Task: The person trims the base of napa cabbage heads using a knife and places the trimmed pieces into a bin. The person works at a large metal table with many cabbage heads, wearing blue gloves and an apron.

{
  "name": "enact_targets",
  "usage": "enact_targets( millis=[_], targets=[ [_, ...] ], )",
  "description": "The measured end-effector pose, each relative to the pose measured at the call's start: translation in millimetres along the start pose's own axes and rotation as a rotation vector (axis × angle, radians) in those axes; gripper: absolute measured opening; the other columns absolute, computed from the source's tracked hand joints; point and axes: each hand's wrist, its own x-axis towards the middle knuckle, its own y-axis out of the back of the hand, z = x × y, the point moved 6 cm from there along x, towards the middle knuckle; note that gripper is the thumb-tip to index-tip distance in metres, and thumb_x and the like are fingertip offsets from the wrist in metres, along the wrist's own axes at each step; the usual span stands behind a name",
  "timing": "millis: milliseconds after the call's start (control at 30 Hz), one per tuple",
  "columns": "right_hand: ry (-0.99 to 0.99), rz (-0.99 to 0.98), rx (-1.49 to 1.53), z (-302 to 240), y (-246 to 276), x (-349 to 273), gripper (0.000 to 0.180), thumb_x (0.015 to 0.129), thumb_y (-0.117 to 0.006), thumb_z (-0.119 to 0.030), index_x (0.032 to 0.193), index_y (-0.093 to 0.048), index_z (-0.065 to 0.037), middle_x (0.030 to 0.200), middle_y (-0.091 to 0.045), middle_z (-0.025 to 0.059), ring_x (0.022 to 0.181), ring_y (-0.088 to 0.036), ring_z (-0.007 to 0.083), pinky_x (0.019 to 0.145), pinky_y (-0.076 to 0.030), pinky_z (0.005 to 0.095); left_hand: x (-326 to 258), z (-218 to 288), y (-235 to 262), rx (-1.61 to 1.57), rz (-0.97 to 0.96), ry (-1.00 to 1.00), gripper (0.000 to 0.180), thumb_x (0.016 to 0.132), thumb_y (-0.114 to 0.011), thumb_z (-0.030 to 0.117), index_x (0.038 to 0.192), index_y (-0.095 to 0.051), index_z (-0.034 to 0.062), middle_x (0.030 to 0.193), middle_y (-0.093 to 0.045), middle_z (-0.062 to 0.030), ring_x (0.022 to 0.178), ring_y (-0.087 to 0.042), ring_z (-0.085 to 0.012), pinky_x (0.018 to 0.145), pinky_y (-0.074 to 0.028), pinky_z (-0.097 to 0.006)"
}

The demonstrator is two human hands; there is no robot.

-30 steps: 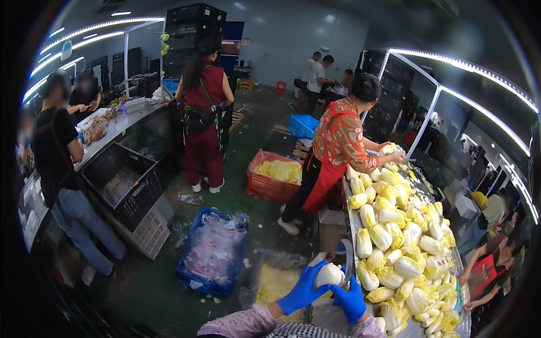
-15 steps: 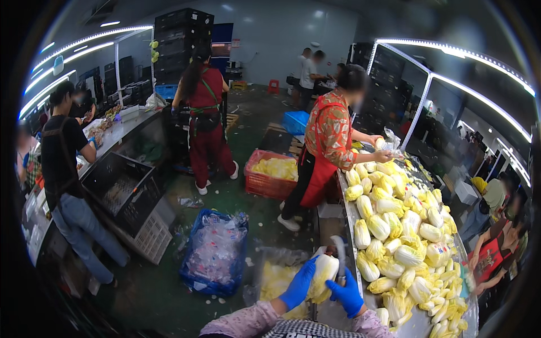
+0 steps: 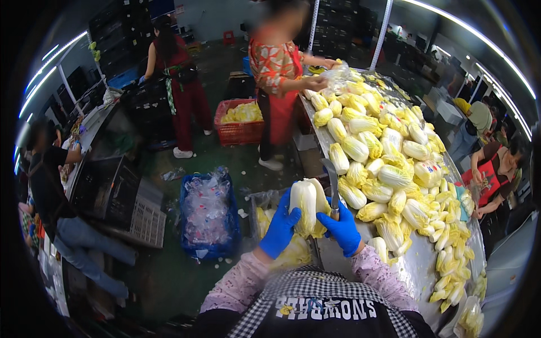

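Note:
My left hand (image 3: 280, 225), in a blue glove, is closed around the side of a napa cabbage (image 3: 303, 209) that stands upright, white base up. One outer leaf stands slightly apart on its right side. My right hand (image 3: 341, 228), also gloved in blue, grips a knife (image 3: 332, 188) whose curved blade points up and away. Its fingertips also touch the cabbage's right side. Below the cabbage is a bin (image 3: 265, 197) lined with clear plastic and holding yellow leaves. Just right of my hands, a metal table (image 3: 338, 253) bears a large heap of napa cabbages (image 3: 389, 174).
A blue crate (image 3: 183, 225) of clear plastic bags stands on the floor to the left, and a red crate (image 3: 239, 134) of leaves farther off. A co-worker (image 3: 276, 79) in a red apron handles plastic wrap at the table's far end. Black crates (image 3: 107, 191) stand farther left.
The view has tilted down, bringing my apron into sight. The tilted cabbage is now upright, with an outer leaf standing off it. My right fingers have come against it, knife still held.

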Motion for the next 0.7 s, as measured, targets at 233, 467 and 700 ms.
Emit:
enact_targets(
  millis=[233, 467, 700],
  targets=[
    [0.263, 0.167, -0.201, 27.9, 16.9, 6.2, 0.025, 0.084, -0.063, -0.015, 0.105, -0.056, -0.005, 0.075, -0.060, 0.0036, 0.069, -0.052, 0.0060, 0.058, -0.045, 0.0266, 1.3, -12.4, -5.4, 0.166, 0.133, 0.143, 0.059, 0.094, -0.055, 0.022, 0.144, -0.028, 0.0062, 0.139, -0.040, -0.0093, 0.128, -0.040, -0.0212, 0.105, -0.033, -0.032],
    [0.056, 0.136, 0.000, 39.1, 29.0, -1.9, 0.020, 0.084, -0.062, -0.012, 0.102, -0.055, -0.006, 0.076, -0.053, -0.0034, 0.064, -0.046, 0.0060, 0.057, -0.042, 0.0247, -17.9, -34.6, 14.0, -0.413, 0.143, 0.362, 0.049, 0.095, -0.049, 0.032, 0.134, -0.041, 0.0035, 0.134, -0.047, -0.0128, 0.120, -0.049, -0.0235, 0.101, -0.041, -0.037],
    [-0.005, 0.146, -0.237, 104.2, 53.6, 27.3, 0.032, 0.084, -0.066, -0.025, 0.104, -0.054, -0.003, 0.078, -0.055, 0.0030, 0.069, -0.049, 0.0111, 0.064, -0.045, 0.0287, -23.9, -24.4, 4.2, -0.707, -0.137, 0.296, 0.069, 0.086, -0.057, 0.023, 0.144, -0.023, 0.0081, 0.145, -0.030, -0.0181, 0.133, -0.030, -0.0389, 0.110, -0.024, -0.052]
  ],
)
